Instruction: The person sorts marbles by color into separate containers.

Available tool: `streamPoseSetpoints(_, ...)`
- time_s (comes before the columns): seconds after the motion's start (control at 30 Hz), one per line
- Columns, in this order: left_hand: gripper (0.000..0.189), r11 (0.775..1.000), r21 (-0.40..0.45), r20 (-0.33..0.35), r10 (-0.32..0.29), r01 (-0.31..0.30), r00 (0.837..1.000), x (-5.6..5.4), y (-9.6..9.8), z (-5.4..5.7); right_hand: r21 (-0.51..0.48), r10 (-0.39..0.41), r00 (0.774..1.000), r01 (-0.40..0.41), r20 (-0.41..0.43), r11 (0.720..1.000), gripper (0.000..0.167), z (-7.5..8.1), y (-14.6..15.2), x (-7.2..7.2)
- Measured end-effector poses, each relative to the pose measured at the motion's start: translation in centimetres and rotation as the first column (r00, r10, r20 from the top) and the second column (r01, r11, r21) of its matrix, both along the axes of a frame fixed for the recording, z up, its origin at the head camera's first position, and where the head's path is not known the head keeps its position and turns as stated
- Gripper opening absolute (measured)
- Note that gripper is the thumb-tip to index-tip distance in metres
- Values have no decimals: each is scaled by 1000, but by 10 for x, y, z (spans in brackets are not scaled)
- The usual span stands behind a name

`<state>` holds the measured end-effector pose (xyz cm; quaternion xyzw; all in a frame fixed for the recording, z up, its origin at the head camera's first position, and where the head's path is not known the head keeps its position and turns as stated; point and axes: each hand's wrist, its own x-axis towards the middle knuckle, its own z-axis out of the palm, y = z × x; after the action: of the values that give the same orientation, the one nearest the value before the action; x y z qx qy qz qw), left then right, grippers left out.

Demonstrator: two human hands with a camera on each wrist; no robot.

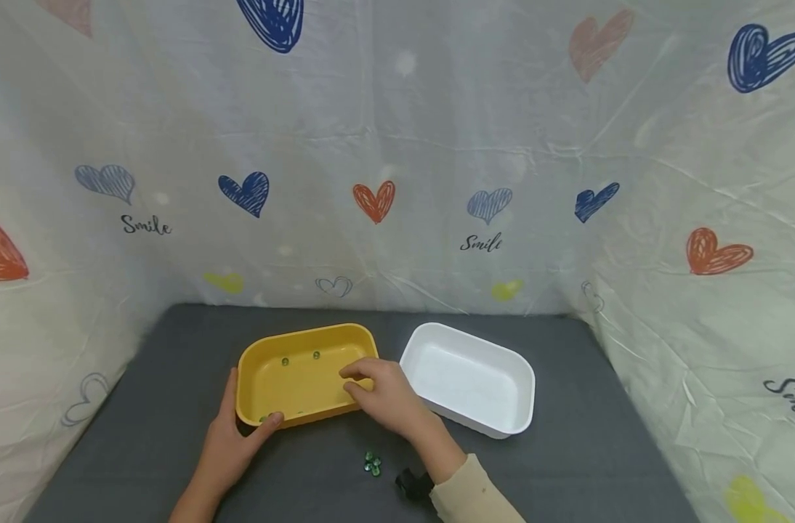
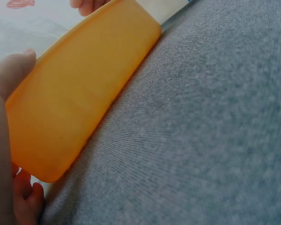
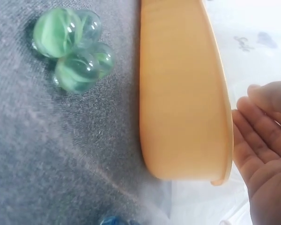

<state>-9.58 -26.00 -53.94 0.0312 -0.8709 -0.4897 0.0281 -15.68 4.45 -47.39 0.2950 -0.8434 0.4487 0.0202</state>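
A yellow tray (image 1: 306, 378) stands on the dark cloth. My left hand (image 1: 224, 450) grips its left end, thumb over the near rim and fingers round the outer side. Inside the tray, two green marbles (image 1: 285, 361) sit toward the back, and another green marble (image 1: 263, 418) shows beside my left thumb. My right hand (image 1: 387, 396) is over the tray's right end, fingers relaxed and slightly bent, thumb apart from them. Nothing shows between those fingers in the right wrist view. Several green marbles (image 3: 58, 33) lie clustered on the cloth in front of the tray.
A white tray (image 1: 476, 378) stands to the right of the yellow one, behind my right forearm. A black device (image 1: 413, 484) is at my right wrist. The grey table cloth (image 1: 155, 407) reaches a heart-printed curtain (image 1: 424, 254) at the back and sides.
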Motion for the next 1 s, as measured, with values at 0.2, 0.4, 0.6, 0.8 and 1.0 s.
streamPoseSetpoints(0.2, 126, 1000, -7, 14, 10, -10, 1000, 2, -1, 1, -24, 20, 1000, -20, -3, 1000, 20, -3, 3, 3)
streamPoseSetpoints(0.4, 126, 1000, -17, 14, 9, -9, 1000, 2, -2, 1, -55, 41, 998, -43, -39, 998, 18, -5, 7, 8)
streamPoseSetpoints(0.6, 124, 1000, -9, 3, -4, 4, 1000, 0, 0, 1, -96, 52, 996, -60, -77, 994, 14, -6, 13, 16)
streamPoseSetpoints(0.8, 124, 1000, -4, -2, -6, 6, 1000, 0, 1, 3, -126, 95, 995, -97, -18, 987, 12, -12, 20, 25)
streamPoseSetpoints(1.0, 124, 1000, -7, 0, -5, 5, 1000, 1, 0, 3, -131, 120, 992, -114, 34, 985, 16, -20, 24, 34)
